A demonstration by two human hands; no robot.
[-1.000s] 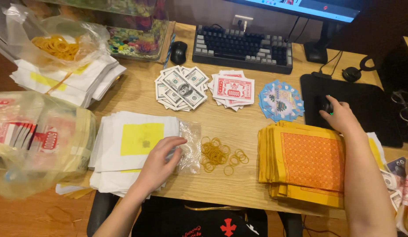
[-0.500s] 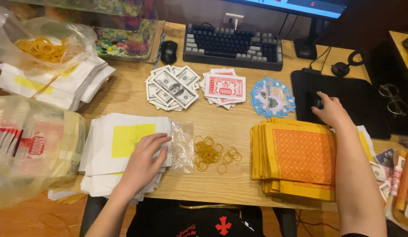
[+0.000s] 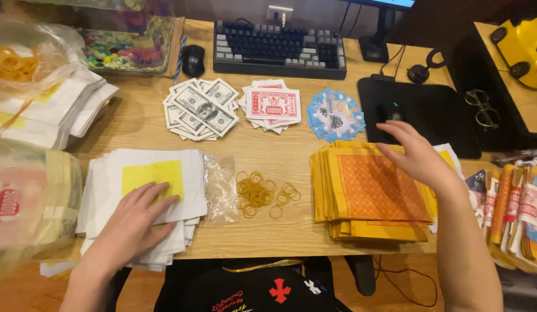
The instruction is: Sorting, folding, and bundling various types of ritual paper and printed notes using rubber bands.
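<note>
My left hand (image 3: 133, 219) lies flat, fingers spread, on a stack of white paper sheets with a yellow square (image 3: 147, 179) at the desk's front left. My right hand (image 3: 416, 156) hovers open above the far right corner of a stack of orange and yellow patterned sheets (image 3: 369, 193), holding nothing. Between the two stacks lie loose yellow rubber bands (image 3: 260, 193) and an empty clear plastic bag (image 3: 220, 186).
Fanned piles of grey banknote-style paper (image 3: 199, 110), red-and-white notes (image 3: 271, 105) and blue round papers (image 3: 335, 114) lie mid-desk. Behind are a keyboard (image 3: 277, 43), two mice (image 3: 192, 59) (image 3: 392, 112) and a black mat (image 3: 430, 112). Bagged paper bundles (image 3: 32, 208) sit left, rolled packets (image 3: 517, 211) right.
My right hand has come off the mouse on the black mat and moved back over the orange stack. My left hand has slid left, from the plastic bag onto the white sheets.
</note>
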